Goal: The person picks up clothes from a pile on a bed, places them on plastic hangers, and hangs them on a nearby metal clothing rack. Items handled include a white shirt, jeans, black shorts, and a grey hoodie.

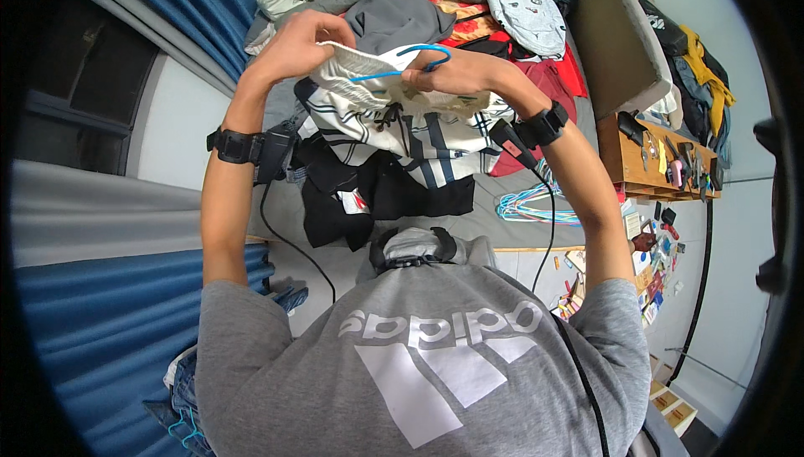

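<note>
White shorts point(358, 124) with dark plaid stripes, an elastic waistband and a dark drawstring hang before me. My left hand point(298, 46) grips the waistband at its left end. A blue clothes hanger point(377, 75) lies partly within the waist opening, its hook at the top. My right hand point(468, 71) holds it near the base of the hook; the hanger's right part is hidden behind that hand and the fabric. Below the shorts, a black garment point(414, 190) with a white and red patch is spread on the bed.
Several coloured hangers point(537, 206) lie on the bed point(487, 225) at right. Beyond are a grey garment point(402, 21), a light grey bag point(527, 21) and a maroon cloth point(553, 93). A wooden cabinet point(634, 159) holds tools. Blue curtains point(125, 306) hang at left; cables trail from both wrists.
</note>
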Demonstrator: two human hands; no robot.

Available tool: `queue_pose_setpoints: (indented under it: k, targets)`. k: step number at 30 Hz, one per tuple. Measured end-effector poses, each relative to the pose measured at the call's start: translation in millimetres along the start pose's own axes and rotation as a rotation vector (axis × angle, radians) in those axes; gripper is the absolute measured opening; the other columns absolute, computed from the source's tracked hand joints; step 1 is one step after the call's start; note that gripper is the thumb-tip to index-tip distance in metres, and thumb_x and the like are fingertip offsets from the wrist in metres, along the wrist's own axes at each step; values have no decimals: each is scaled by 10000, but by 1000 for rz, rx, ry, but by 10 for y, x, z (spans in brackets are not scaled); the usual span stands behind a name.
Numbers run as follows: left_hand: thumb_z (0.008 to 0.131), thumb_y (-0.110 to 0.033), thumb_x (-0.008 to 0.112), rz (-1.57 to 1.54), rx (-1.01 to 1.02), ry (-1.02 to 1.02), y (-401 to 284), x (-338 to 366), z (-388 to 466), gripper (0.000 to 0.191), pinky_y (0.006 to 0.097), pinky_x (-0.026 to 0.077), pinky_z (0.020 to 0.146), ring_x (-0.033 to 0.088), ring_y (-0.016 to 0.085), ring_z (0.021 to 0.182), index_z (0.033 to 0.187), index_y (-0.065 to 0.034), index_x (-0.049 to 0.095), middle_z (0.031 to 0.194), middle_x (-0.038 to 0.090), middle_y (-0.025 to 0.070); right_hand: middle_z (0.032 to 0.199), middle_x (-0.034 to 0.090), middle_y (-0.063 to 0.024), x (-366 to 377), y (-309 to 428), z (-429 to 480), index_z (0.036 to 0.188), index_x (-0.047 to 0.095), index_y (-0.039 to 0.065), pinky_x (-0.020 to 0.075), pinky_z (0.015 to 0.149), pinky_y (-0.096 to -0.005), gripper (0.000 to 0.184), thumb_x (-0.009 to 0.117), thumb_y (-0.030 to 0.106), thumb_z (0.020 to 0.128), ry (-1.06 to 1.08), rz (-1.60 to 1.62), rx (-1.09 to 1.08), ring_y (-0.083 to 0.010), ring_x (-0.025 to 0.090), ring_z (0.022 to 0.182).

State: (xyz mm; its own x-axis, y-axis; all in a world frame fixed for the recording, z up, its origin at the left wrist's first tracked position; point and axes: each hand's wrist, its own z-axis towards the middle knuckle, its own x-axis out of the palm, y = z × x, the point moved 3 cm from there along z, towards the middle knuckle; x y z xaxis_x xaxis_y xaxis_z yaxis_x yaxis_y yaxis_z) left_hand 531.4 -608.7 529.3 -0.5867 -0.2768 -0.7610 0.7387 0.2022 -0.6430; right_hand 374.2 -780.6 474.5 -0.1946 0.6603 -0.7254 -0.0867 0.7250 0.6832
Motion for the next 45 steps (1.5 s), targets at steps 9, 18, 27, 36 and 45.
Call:
queue_pose_setpoints:
  k: [9, 18, 27, 36, 45]
  targets:
    - [749, -41, 581, 112, 8, 183, 19, 304, 22, 291, 323, 496, 712, 624, 190, 739, 1011, 35, 683, 827, 686, 122, 755, 656, -101, -8, 129, 53, 899, 676, -7, 460, 697, -353, 318, 557, 280, 965, -9, 122, -108, -221, 590, 724]
    - [931, -216, 594, 199, 148, -76, -188, 376, -467, 213, 413, 467, 674, 589, 396, 757, 990, -13, 620, 842, 640, 214, 758, 662, -205, -80, 443, 314, 920, 722, 34, 484, 690, -423, 294, 601, 302, 923, -200, -17, -204, -350, 644, 746]
    - [991, -232, 553, 97, -188, -569, -121, -68, -2237, 249, 285, 371, 540, 427, 109, 577, 906, -14, 637, 634, 508, 35, 1181, 636, -158, 182, 694, 352, 1343, 493, 51, 481, 815, -401, 674, 749, 395, 824, 97, -210, -416, -323, 626, 945]
    - [984, -89, 548, 108, -615, -876, -699, 174, -4096, 141, 242, 456, 708, 514, 85, 760, 911, 12, 616, 835, 595, 10, 608, 474, -149, 1198, 1762, 1009, 905, 633, 15, 395, 525, -362, 290, 639, 304, 933, 143, 45, -796, -244, 406, 515]
    - [945, -115, 581, 487, -885, -1144, -1136, 766, -6325, 144, 319, 470, 755, 603, 211, 830, 1034, -12, 626, 920, 629, 97, 679, 539, -149, 2918, 3400, 1331, 962, 625, -1, 440, 615, -353, 297, 634, 295, 943, 504, 173, -1058, -195, 483, 611]
